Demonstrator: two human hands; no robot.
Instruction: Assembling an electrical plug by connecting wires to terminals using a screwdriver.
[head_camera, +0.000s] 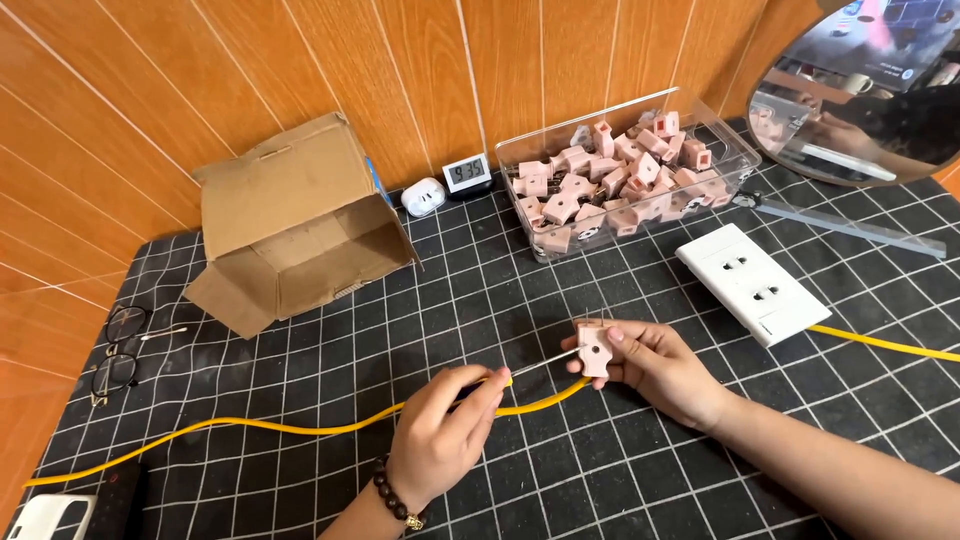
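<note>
Pinching a pink plug (594, 349), the right hand (655, 365) grips it tight. At 8 o'clock, the left hand (447, 433) clasps a screwdriver (520, 372), tip touching the plug

Low in the frame, the left hand (445, 435) pinches a screwdriver (520, 372) whose thin shaft points at a pink plug (593, 347) gripped by the right hand (655, 365). A yellow cable (250, 428) snakes across the black gridded counter (520, 300) beneath them. Upper centre sits a clear box (735, 150) heaped with pink plugs, a white socket plate (752, 282) just below it, and an open cardboard box (290, 225) at upper left.
</note>
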